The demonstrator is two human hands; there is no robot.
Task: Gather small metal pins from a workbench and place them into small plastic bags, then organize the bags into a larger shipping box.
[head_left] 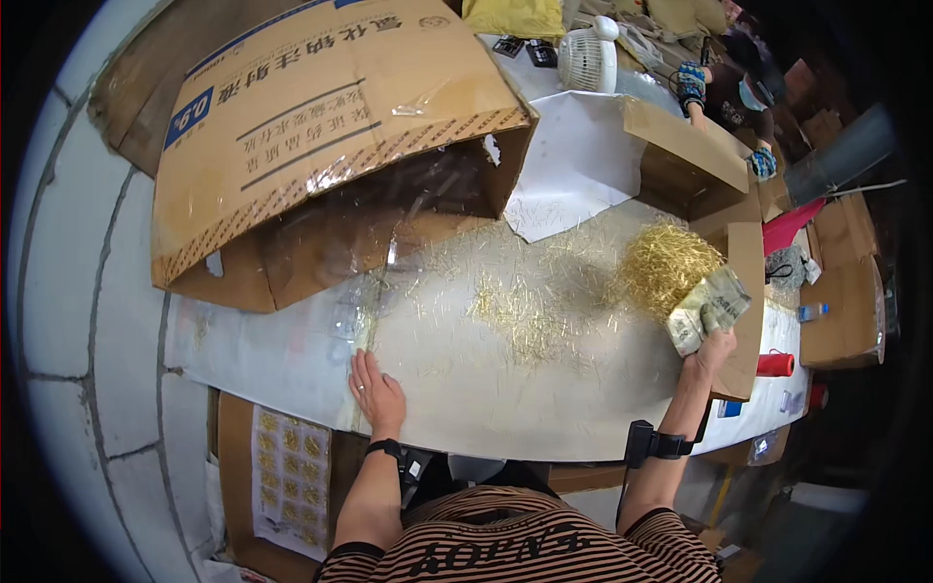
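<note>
One crumpled bag [731, 289] is gripped in my right hand [717, 348]; one heap of thin gold pieces [666, 260] lies just beyond. My left hand [378, 393], holding nothing, lies flat on one table [466, 413].

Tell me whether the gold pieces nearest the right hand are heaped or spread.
Heaped: the gold pieces near the right hand form a dense mound, with thinner scatter leftward.

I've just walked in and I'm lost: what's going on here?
The person's right hand holds a pale-green printed packet at the edge of a heap of thin gold-coloured pieces. The left hand rests flat on the table. More loose pieces lie scattered mid-table, right of a large open cardboard box.
</note>
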